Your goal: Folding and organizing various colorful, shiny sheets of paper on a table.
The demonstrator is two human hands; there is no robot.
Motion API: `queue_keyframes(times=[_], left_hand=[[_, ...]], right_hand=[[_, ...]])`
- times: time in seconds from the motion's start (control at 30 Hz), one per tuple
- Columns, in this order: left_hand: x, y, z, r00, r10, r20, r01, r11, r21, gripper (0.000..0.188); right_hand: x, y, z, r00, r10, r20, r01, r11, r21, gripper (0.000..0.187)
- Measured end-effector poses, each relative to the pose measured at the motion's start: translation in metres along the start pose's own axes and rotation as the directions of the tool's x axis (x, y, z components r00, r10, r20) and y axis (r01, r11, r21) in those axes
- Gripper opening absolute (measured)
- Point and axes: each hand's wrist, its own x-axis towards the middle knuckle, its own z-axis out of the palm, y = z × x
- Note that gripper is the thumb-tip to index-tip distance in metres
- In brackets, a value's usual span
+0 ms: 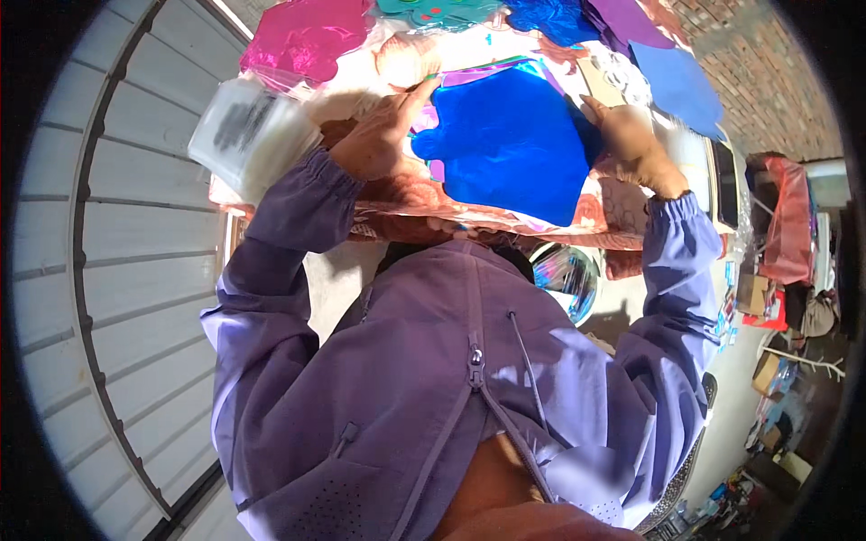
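Note:
A flat, shiny blue foil piece with a scalloped, tabbed left edge lies on the table in front of me; it resembles a deflated foil balloon. Purple and pink foil peeks out from under its left and upper edges. My left hand rests beside that left edge, its fingers stretched toward the upper left corner. At the opposite side, my right hand is by the foil's right edge with one finger extended. That hand is partly blurred, and its other fingers are hard to make out.
A clear plastic box stands left of my left hand. Pink foil, teal patterned foil and more blue foil lie along the far side. A light blue sheet is at the far right. A reddish patterned cloth covers the table.

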Motion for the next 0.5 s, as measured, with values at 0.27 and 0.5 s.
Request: queue_keyframes(times=[0.27, 0.5], left_hand=[[0.0, -0.01, -0.002, 0.999, -0.05, -0.004, 0.05, 0.997, 0.063, 0.071], [0.013, -0.013, 0.001, 0.971, -0.238, -0.024, 0.232, 0.962, -0.142, 0.052]], right_hand=[[-0.002, -0.009, 0.005, 0.999, 0.037, 0.002, -0.037, 0.999, -0.021, 0.092], [-0.002, -0.011, 0.002, 0.997, 0.074, 0.035, -0.072, 0.996, -0.043, 0.086]])
